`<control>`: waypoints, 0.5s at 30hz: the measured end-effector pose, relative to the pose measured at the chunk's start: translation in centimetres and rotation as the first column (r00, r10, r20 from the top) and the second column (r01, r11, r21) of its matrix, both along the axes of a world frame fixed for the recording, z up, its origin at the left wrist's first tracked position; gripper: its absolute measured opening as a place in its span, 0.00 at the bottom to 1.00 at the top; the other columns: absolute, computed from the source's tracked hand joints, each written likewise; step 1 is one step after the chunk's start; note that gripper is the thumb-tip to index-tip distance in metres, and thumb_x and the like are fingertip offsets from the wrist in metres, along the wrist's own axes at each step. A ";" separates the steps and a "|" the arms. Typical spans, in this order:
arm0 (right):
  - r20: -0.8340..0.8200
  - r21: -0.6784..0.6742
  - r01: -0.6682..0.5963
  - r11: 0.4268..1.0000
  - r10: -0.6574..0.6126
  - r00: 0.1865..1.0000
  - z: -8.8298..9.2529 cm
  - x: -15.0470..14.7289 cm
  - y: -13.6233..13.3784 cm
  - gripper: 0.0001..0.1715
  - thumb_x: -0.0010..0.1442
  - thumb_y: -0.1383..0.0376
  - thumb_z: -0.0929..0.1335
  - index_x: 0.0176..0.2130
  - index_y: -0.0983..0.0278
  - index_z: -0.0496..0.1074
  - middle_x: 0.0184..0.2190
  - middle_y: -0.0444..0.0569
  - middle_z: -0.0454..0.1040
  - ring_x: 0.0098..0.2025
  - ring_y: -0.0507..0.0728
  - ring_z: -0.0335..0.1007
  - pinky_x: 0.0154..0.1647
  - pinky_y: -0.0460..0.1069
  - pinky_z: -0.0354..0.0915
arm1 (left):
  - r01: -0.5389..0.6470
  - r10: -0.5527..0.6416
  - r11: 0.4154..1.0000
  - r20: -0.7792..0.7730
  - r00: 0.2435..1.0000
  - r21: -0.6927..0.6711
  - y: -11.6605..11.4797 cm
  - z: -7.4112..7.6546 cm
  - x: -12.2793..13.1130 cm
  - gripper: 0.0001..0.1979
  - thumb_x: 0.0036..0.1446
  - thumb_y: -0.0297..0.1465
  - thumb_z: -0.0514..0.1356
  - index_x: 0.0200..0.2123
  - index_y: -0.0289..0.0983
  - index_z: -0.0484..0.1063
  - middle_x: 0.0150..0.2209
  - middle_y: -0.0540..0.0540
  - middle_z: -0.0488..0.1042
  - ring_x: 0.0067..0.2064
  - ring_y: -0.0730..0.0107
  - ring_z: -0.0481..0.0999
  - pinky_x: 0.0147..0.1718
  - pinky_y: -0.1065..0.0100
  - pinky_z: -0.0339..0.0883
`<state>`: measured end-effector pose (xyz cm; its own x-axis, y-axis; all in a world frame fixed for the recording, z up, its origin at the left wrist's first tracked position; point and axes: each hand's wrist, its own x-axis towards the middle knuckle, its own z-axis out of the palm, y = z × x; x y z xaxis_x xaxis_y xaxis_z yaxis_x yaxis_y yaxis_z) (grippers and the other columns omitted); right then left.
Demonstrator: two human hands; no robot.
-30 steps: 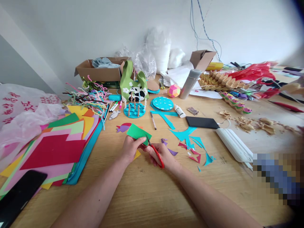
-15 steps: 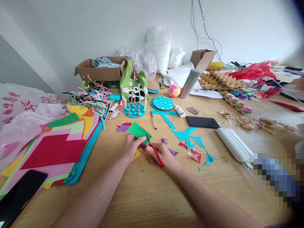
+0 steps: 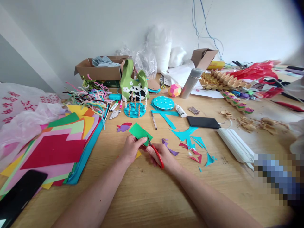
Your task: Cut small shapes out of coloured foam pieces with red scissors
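Note:
My left hand (image 3: 131, 148) pinches a small piece of green paper (image 3: 140, 132) by its near edge, thumb on top. In my right hand (image 3: 161, 155) is a pair of scissors (image 3: 156, 152) with red handles, their blades at the right edge of the green piece. Partly hidden under my hands lies a yellow scrap (image 3: 138, 154). Just beyond, a purple and red paper fish (image 3: 124, 127) rests on the table. Purple scraps (image 3: 171, 151), red scraps (image 3: 196, 157) and blue scraps (image 3: 182, 134) are scattered to the right of my hands.
Coloured sheets (image 3: 53, 148) are piled at left, a black phone (image 3: 22, 193) at their near corner. Beyond my hands stand a blue disc with twisted posts (image 3: 135, 110), a pen (image 3: 154, 120), a glue bottle (image 3: 180, 110) and a flask (image 3: 191, 83). A white power strip (image 3: 235, 145) lies right.
Almost nothing differs. The whole view has shifted very slightly; both hands keep their hold on the green paper and the scissors.

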<state>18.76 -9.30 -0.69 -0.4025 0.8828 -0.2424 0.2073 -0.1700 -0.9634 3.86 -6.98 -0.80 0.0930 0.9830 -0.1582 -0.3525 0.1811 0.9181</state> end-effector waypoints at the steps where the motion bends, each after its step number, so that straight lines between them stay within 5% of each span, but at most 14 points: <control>1: -0.004 -0.004 -0.002 1.000 0.002 1.000 0.0 0.0 0.0 0.34 0.54 0.36 0.67 0.24 0.63 0.63 0.15 0.43 0.67 0.15 0.49 0.60 0.14 0.43 0.53 | -0.006 0.006 1.000 0.002 1.000 -0.002 0.0 0.0 0.0 0.10 0.43 0.34 0.69 0.24 0.34 0.74 0.22 0.48 0.76 0.23 0.71 0.73 0.26 0.69 0.67; 15: 0.015 -0.019 -0.005 1.000 0.005 1.000 0.2 0.0 -0.1 0.34 0.54 0.36 0.67 0.22 0.63 0.63 0.15 0.42 0.66 0.14 0.48 0.60 0.13 0.42 0.53 | -0.008 0.009 1.000 0.020 1.000 -0.024 -0.1 0.3 0.0 0.10 0.43 0.33 0.69 0.24 0.34 0.73 0.22 0.49 0.75 0.24 0.72 0.73 0.25 0.70 0.68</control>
<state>18.80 -9.40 -0.48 -0.4031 0.8760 -0.2649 0.2222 -0.1871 -0.9569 3.83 -7.04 -0.48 0.0880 0.9797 -0.1802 -0.3725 0.2001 0.9062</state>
